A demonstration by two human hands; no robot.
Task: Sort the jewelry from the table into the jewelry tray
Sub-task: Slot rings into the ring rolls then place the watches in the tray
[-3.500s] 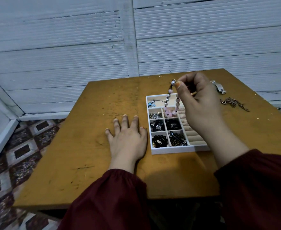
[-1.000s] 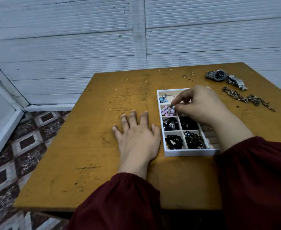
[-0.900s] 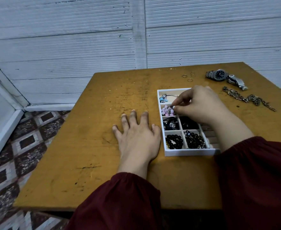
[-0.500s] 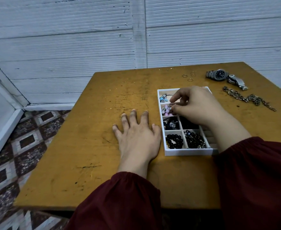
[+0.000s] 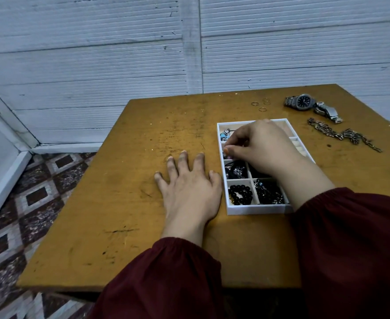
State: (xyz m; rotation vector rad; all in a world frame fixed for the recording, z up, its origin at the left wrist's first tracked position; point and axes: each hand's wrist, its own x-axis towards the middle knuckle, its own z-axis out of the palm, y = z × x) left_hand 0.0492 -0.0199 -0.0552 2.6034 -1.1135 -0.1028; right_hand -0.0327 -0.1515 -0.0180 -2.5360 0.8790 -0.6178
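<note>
1. Jewelry between the curled fingertips of the right hand (image 5: 263, 148) is a pink bead bracelet (image 5: 225, 155), second cell down in the left column of the white compartmented jewelry tray (image 5: 256, 209).
2. Just left of the tray, the left hand (image 5: 189, 187) lies flat and empty on the worn ochre wooden table (image 5: 143, 180).
3. Unsorted pieces lie upper right, nearer the right hand: thin gold rings (image 5: 262, 109), steel wristwatch (image 5: 304, 102) and silver link chain (image 5: 341, 134) — its length runs down-right.

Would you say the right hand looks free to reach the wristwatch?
Probably yes: only the jewelry tray rim and bare table lie between the right hand and the wristwatch, though it pinches the pink bead bracelet.
</note>
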